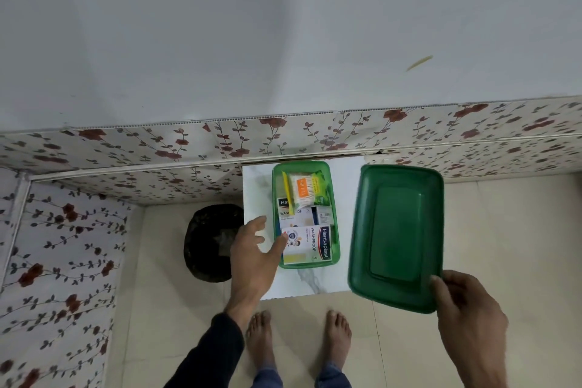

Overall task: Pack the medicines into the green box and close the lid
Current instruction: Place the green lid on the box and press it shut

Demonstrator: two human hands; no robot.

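The green box [335,217] sits open on a small white marble-patterned table [256,192]. Inside lie Hansaplast plaster packs [307,244], a pack of cotton buds [304,190], a thin yellow item [288,195] and other small cartons. My left hand [255,249] is at the box's left front edge, fingers spread, thumb touching the rim near the plaster pack. To the right of the box, my right hand [466,321] holds the dark green lid [395,233] by its near right corner, lifted and tilted, over the table's right edge.
A black round object [209,242] rests on the tiled floor left of the table. My bare feet [299,337] stand just in front of the table. Floral-patterned panels [157,148] line the wall behind and at the left.
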